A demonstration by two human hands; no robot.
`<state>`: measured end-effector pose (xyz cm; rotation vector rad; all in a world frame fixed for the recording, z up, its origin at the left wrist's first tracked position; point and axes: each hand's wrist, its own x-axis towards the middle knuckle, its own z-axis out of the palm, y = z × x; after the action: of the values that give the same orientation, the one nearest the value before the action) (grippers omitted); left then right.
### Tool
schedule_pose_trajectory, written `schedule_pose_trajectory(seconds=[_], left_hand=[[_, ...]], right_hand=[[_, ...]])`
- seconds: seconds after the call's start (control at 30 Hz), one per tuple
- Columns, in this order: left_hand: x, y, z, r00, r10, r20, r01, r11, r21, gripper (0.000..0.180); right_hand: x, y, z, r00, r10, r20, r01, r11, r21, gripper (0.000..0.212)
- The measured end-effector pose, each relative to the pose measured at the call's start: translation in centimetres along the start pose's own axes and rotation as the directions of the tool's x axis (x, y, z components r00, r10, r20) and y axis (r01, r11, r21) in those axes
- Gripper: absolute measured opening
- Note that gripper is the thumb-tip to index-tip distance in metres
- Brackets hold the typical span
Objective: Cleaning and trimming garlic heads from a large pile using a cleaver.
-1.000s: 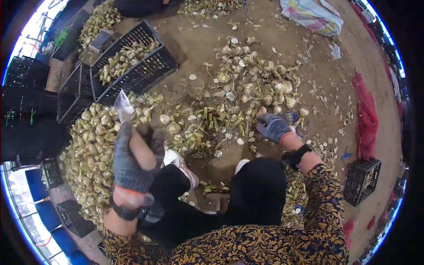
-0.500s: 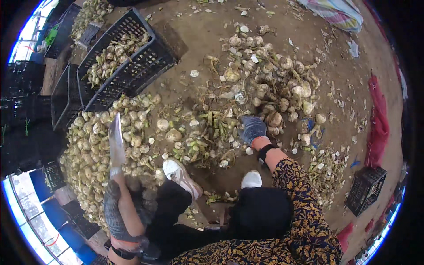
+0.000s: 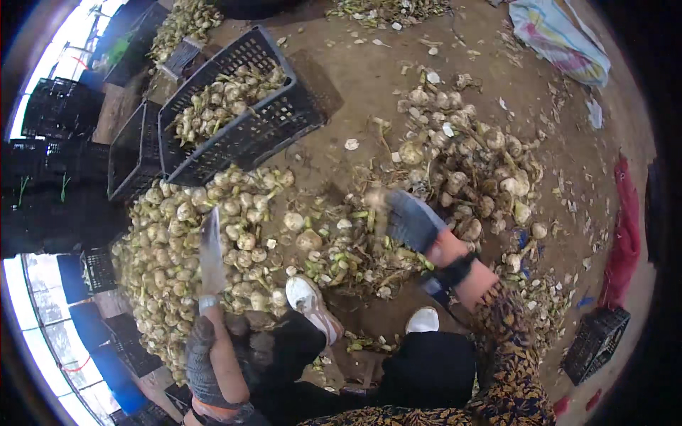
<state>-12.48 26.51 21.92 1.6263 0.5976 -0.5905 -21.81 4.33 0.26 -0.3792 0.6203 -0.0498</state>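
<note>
My left hand [image 3: 206, 358], in a grey knitted glove, is closed around the long tan handle of a knife [image 3: 212, 259], its broad blade pointing up and away. Under and beyond the blade spreads a large heap of trimmed garlic bulbs [image 3: 174, 238]. My right hand [image 3: 412, 221], in a blue-grey glove and blurred by motion, is closed on a garlic bulb [image 3: 376, 198] that shows at its fingertips. Just right of that hand lies a pile of untrimmed garlic [image 3: 490, 184] with dirty roots. Cut green stems [image 3: 341, 259] are scattered below and left of it.
A black plastic crate [image 3: 241, 135] partly filled with garlic stands at the far left, beside another dark crate [image 3: 135, 160]. Stacked dark crates [image 3: 50, 184] line the left side. At right are a red cloth [image 3: 621, 234], a small black crate [image 3: 597, 344] and a striped sack [image 3: 558, 39].
My right hand has drawn slightly back from the untrimmed pile, and a garlic bulb now shows at its fingers. The whole view has shifted; the left hand still grips the knife.
</note>
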Motion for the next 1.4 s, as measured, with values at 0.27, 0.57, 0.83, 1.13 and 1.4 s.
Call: schedule_pose_trajectory(seconds=[0.27,0.57,0.83,1.13,1.4], left_hand=[[-0.7,0.2,-0.2,0.935,0.342,-0.093,-0.229,0.784,0.577,0.024],[1.1,-0.9,-3.4,0.964,0.256,0.067,-0.246,0.773,0.584,0.04],[0.4,-1.5,-0.9,0.864,0.473,0.171,-0.423,0.499,0.756,0.037],[-0.4,-1.7,-1.6,0.758,0.631,0.163,-0.551,0.488,0.677,0.034],[-1.5,-2.0,0.4,0.682,0.673,0.288,-0.528,0.18,0.83,0.023]], right_hand=[[9.3,-0.7,12.3,0.831,-0.511,0.22,0.517,0.562,-0.646,0.048],[-0.1,0.8,-14.8,0.708,-0.698,0.113,-0.402,-0.529,-0.747,0.02],[1.4,-0.4,-17.5,0.744,-0.646,-0.169,-0.546,-0.444,-0.71,0.025],[-6.4,-4.4,-13.0,0.755,-0.655,-0.012,-0.344,-0.381,-0.858,0.025],[-2.8,3.1,-19.4,0.762,-0.513,0.394,-0.237,-0.788,-0.568,0.018]])
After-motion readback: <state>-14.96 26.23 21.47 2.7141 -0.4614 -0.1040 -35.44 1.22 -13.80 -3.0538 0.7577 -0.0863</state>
